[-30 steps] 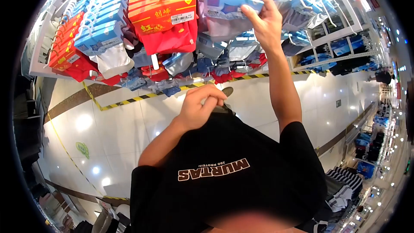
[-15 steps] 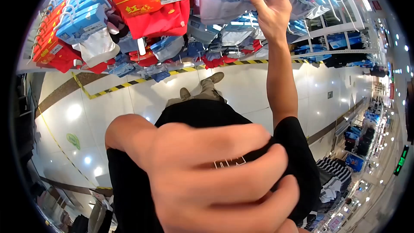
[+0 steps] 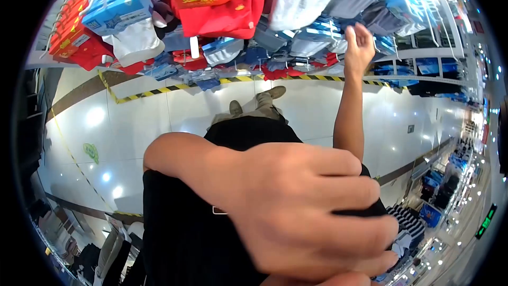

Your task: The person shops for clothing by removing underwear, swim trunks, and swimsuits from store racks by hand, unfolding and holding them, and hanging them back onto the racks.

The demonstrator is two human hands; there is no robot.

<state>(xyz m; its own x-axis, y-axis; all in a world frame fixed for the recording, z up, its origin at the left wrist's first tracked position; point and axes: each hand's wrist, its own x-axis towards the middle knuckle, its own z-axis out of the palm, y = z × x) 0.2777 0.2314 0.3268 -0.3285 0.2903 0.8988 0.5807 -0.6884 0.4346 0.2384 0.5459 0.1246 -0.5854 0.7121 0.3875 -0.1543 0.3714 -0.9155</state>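
My left hand (image 3: 312,209) is large and close to the camera, in front of my black shirt. Its fingers are curled in, and the palm side is hidden, so I cannot make out whether anything is in it. My right hand (image 3: 361,50) is raised beside the hanging sock packs, thumb and fingers apart, with nothing seen between them. Closest to it are grey socks (image 3: 383,18) under blue cards. Further left hang white-grey socks (image 3: 299,10) and a red sock pack (image 3: 227,18) with an orange-red card.
More blue-carded packs (image 3: 119,13) hang on white hooks at the left. Yellow-black tape (image 3: 174,89) runs along the floor under the rack, near my shoes (image 3: 272,93). Striped garments (image 3: 407,222) and other stock line the right side.
My right hand has come off a blue-carded sock pack and lowered slightly to the right. My left hand has shifted right, its fingers still curled. The view has shifted a little.
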